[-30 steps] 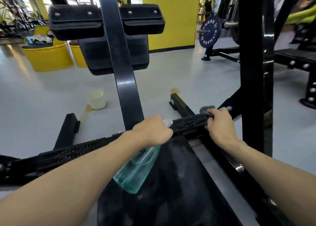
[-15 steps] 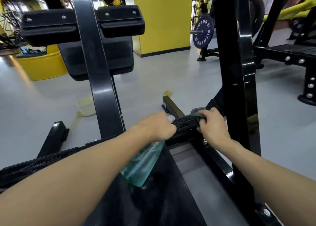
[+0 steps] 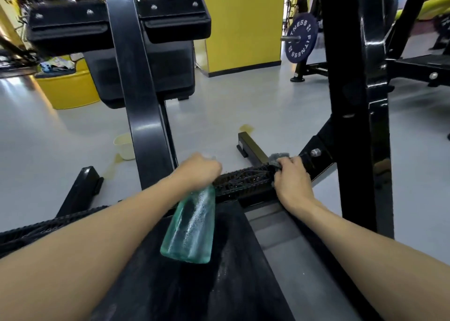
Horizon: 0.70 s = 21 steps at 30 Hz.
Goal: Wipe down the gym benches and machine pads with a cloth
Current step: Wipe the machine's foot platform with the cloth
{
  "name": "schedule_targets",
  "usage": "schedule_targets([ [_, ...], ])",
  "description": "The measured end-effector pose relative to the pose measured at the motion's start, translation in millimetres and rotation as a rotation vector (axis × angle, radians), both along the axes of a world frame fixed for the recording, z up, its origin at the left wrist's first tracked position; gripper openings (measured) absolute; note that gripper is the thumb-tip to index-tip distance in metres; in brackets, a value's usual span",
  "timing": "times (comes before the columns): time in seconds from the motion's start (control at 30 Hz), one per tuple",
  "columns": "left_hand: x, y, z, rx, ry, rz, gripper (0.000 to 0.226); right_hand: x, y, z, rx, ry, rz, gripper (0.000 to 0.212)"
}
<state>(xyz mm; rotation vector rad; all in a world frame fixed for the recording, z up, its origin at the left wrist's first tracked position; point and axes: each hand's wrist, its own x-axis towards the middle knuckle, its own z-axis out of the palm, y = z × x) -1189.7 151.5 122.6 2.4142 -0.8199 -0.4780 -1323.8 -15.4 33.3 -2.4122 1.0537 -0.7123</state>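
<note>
My left hand (image 3: 198, 172) grips the neck of a clear teal spray bottle (image 3: 191, 225), which hangs down over the black seat pad (image 3: 194, 284) below me. My right hand (image 3: 291, 179) holds a grey cloth (image 3: 278, 157) against the right end of the black textured footplate bar (image 3: 243, 179). Only a corner of the cloth shows past my fingers. Two black pads (image 3: 73, 24) sit high on the machine's slanted black post (image 3: 141, 116), with a larger back pad (image 3: 170, 70) behind them.
A thick black upright frame (image 3: 365, 101) stands close at my right. A cream cup (image 3: 124, 145) sits on the grey floor beyond the post. A yellow tub (image 3: 65, 87), a yellow pillar (image 3: 243, 24) and a blue weight plate (image 3: 300, 41) lie further back.
My view has swung slightly, shifting the machine in frame. My right hand with the cloth has slid a little along the end of the footplate bar. The left hand keeps holding the bottle.
</note>
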Motion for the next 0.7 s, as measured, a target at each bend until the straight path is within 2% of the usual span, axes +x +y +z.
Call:
schedule_targets([
  [0.1,6,16,-4,-0.07,0.068,0.017,0.019,19,26,-2,-0.146,0.058,0.075,0.029],
  [0.2,7,24,-5,-0.135,0.129,0.038,0.009,50,77,-6,-0.228,0.081,0.372,0.036],
  [0.27,5,27,-3,-0.103,0.118,0.041,0.01,62,102,-8,-0.306,0.118,0.578,0.041],
  [0.33,3,29,-3,-0.127,0.129,0.052,0.011,58,100,-4,-0.33,0.136,0.647,0.039],
  [0.43,-1,32,-3,-0.159,0.16,0.038,0.009,29,58,-2,-0.305,0.095,0.552,0.042],
  [0.53,0,29,-5,-0.147,0.174,0.029,0.02,1,5,-9,-0.264,0.088,0.233,0.038],
  [0.6,0,27,-5,-0.136,0.171,0.008,0.02,-1,0,-11,-0.219,0.087,0.087,0.032],
  [0.7,1,28,-5,-0.127,0.157,0.012,0.015,15,32,-9,-0.217,0.045,0.102,0.033],
])
